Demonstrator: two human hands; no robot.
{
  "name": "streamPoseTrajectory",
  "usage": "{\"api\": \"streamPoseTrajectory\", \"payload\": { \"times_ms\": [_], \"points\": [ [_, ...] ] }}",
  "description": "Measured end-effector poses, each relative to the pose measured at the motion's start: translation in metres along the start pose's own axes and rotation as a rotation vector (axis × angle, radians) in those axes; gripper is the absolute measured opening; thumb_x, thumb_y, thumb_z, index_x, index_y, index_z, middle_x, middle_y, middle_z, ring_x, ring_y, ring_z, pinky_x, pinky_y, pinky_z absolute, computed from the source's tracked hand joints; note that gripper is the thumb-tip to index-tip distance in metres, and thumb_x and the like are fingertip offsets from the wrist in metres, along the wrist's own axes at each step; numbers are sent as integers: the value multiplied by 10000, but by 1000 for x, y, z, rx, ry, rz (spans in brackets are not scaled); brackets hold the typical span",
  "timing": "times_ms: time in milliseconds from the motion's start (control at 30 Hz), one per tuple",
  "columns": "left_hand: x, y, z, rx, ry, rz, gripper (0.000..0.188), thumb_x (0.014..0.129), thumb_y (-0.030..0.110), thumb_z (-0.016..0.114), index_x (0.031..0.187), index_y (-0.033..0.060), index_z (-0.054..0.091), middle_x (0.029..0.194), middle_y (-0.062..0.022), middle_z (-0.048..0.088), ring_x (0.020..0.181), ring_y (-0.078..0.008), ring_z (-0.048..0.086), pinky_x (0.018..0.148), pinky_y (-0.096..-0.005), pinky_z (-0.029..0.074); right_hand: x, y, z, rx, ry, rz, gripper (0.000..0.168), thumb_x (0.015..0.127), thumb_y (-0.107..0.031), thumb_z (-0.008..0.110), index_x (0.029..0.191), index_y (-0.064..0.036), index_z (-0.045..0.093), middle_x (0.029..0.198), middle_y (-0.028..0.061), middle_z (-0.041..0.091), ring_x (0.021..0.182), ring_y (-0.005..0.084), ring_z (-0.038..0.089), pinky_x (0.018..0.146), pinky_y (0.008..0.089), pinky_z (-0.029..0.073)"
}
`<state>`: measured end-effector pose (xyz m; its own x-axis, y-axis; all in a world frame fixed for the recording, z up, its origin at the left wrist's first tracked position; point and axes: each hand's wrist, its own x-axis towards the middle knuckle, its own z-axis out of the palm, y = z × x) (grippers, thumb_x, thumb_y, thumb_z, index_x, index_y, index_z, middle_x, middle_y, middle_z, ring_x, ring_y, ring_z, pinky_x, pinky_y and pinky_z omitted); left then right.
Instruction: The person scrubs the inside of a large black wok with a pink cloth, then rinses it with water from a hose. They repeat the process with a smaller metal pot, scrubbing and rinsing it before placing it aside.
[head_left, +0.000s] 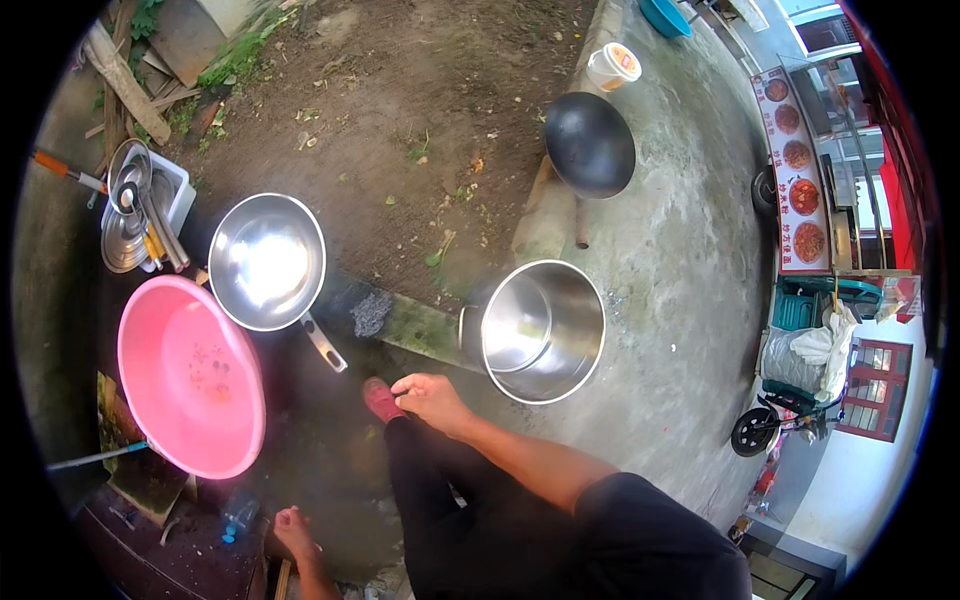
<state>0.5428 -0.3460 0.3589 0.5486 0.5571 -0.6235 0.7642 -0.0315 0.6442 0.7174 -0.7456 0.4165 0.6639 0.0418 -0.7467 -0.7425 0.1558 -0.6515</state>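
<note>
My right hand (429, 401) hangs in mid-air over my red shoe (382, 400), with thumb and forefinger slightly apart and nothing visible between them. My left hand (294, 530) is at the lower left, fingers curled in, and appears to hold nothing. Ahead of my right hand, a shiny steel wok (266, 262) points its handle (325, 343) towards me. To its left, a pink plastic basin (161, 375) stands tilted, holding some water and small dark scraps. A deep, empty steel pot (544, 331) is to the right of my right hand. A grey scouring pad (371, 313) rests on the concrete edge.
A white crate (178, 196) with ladles and lids stands at left. Beyond the pot are an overturned black wok (590, 145) and a white bucket (613, 66). Bare soil (390, 112) borders the concrete. A food cart (802, 172) and a scooter (795, 375) stand at far right.
</note>
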Motion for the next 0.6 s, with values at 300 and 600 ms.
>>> {"api": "streamPoseTrajectory", "payload": {
  "times_ms": [300,600],
  "points": [
    [39,0,-48,-1,4,64,305,877,130,578,1119,-53,611,958,-118,655,845,-162,619,772,-267,493,13,56,93,-28,-31,197,220,781,-55,656,998,-34,623,696,5,608,497,53,483,409,205,358],
    [89,-77,-197,-122,-4,-22,406,879,50,566,1273,-23,502,1172,-151,591,1057,-185,572,926,-302,444,108,145,274,-339,39,299,594,757,-148,682,1296,-21,467,1076,71,617,890,160,614,680,319,511]
  ]
}}
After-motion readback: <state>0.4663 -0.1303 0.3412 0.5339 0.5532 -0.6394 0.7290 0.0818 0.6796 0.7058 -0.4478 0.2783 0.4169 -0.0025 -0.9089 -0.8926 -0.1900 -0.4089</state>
